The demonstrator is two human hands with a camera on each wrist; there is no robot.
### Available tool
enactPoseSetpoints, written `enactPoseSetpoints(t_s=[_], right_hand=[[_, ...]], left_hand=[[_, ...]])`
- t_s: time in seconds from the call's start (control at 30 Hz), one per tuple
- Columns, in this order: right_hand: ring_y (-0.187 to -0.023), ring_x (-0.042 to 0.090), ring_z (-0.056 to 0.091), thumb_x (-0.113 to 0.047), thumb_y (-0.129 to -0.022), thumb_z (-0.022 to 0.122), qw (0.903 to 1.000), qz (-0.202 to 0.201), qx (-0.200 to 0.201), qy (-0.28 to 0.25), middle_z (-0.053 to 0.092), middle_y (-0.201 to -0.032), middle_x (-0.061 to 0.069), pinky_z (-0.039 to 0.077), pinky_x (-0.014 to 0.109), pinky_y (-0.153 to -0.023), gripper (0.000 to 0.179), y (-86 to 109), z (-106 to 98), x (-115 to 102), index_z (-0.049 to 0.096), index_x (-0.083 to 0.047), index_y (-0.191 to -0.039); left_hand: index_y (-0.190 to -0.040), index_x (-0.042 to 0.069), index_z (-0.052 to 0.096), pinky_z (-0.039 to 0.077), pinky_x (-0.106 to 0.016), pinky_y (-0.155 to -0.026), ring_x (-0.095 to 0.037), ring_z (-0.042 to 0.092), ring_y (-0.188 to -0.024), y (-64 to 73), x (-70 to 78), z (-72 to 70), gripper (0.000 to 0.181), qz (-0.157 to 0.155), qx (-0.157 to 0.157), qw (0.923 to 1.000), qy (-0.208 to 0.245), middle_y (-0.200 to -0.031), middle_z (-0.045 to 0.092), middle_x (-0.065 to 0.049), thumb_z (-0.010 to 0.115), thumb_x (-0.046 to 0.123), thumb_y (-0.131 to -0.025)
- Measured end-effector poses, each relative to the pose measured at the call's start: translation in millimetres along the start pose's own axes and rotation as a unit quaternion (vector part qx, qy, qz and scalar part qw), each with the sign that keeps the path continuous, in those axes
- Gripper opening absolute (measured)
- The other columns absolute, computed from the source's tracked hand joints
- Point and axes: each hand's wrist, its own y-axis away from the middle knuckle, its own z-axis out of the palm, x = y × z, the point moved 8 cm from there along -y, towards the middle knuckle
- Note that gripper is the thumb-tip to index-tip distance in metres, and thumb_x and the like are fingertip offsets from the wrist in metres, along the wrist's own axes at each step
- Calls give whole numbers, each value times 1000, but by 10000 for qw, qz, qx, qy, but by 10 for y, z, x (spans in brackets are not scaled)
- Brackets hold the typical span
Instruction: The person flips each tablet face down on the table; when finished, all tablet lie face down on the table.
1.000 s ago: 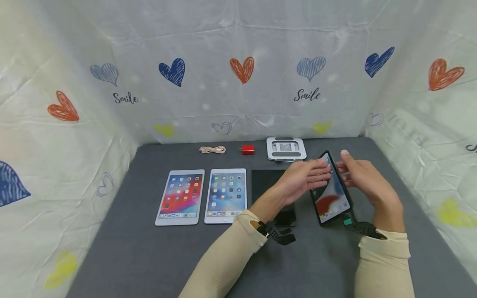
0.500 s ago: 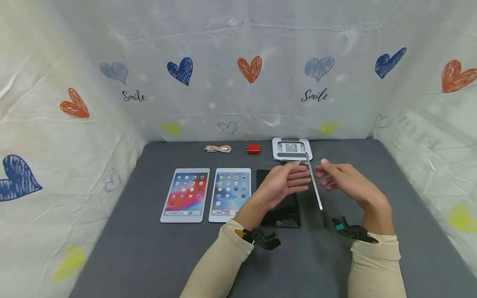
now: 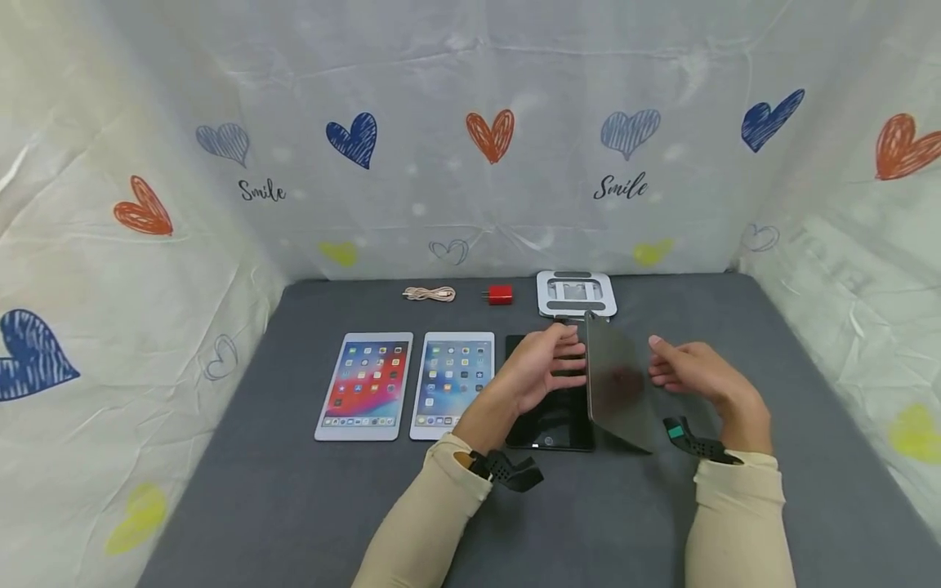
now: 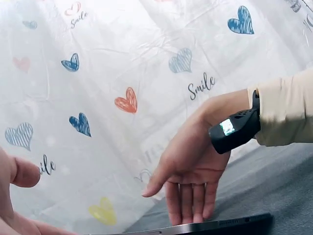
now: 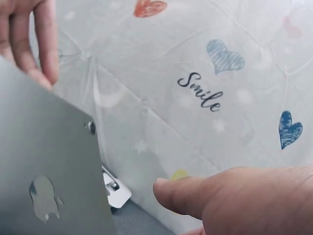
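A grey tablet [image 3: 617, 384] stands tilted on the table, its back toward me and to the right. In the right wrist view the tablet's back [image 5: 63, 147] shows a shiny apple logo and a camera lens. My left hand [image 3: 540, 367] is at its left edge, fingers straight with fingertips right at the edge. Behind the tablet's top in the right wrist view, the left hand's fingers [image 5: 22, 34] hang down. To the tablet's right, apart from it in the head view, my right hand [image 3: 702, 380] has loosely bent fingers. The screen side is hidden.
A dark tablet [image 3: 551, 420] lies flat, partly under the left hand. Two white tablets with lit screens, one red-blue [image 3: 365, 384] and one blue [image 3: 453, 380], lie left of it. Behind are a bundled cable [image 3: 430, 294], a red plug adapter [image 3: 501, 295] and a silver stand [image 3: 577, 309].
The tablet has turned from lit screen in view, through edge-on, to its back in view, and shifted left. The left hand moved left with it; the right hand ends slightly farther from it.
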Motion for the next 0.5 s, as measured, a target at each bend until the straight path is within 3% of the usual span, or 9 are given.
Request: enactPoseSetpoints(t_s=[0.2, 0.5], right_hand=[[-124, 35, 73, -55, -117, 35, 9998, 109, 170, -23, 68, -141, 33, 64, 42, -104, 81, -30, -49, 19, 56, 19, -145], [-121, 34, 72, -52, -118, 35, 9989, 252, 376, 142, 66, -142, 34, 64, 44, -103, 78, -7, -108, 119, 55, 19, -145]], left_hand=[[-158, -9, 48, 51, -62, -121, -44, 55, -145, -114, -204, -11, 67, -434, 97, 9982, 399, -156, 55, -23, 53, 39, -111], [-157, -7, 50, 48, -65, -122, -46, 52, -146, -230, -436, 22, 66, -729, 108, 9958, 548, -152, 54, -20, 51, 42, -111]])
